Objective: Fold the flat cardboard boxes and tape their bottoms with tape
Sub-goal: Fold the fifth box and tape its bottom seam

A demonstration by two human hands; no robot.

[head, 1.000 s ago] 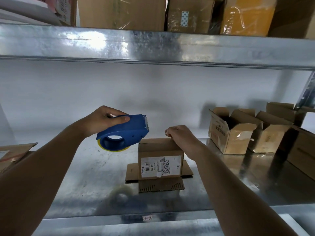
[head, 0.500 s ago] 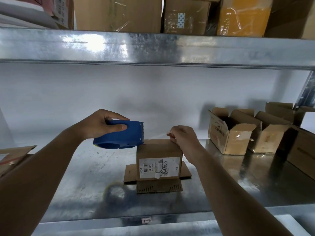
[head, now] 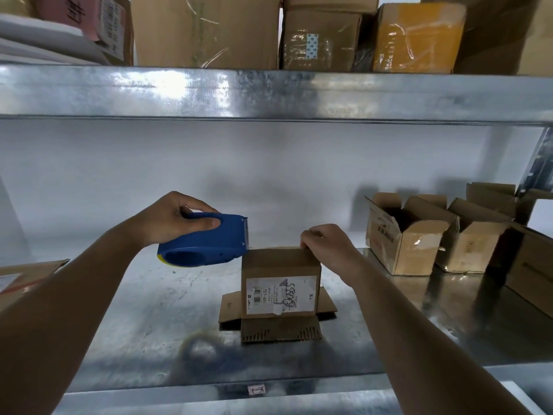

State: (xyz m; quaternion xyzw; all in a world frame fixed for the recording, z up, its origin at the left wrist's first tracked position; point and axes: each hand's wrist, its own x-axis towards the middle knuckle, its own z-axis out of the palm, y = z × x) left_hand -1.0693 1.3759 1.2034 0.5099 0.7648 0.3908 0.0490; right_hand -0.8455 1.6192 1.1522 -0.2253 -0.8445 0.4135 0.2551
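Note:
A small cardboard box stands upside down on the metal shelf, its open flaps spread flat beneath it and a white label facing me. My left hand grips a blue tape dispenser just left of the box's top edge, its toothed blade pointing at the box. My right hand rests on the box's far right top corner with its fingers curled, pinching at that edge; whether tape is between the fingers cannot be seen.
Several folded open boxes stand at the right of the shelf. A flat cardboard piece lies at the left edge. The upper shelf carries large taped cartons overhead. A white wall closes the back.
The dispenser tilted down from an upright pose and moved slightly left, away from the box top. My right hand slid to the far right corner of the box.

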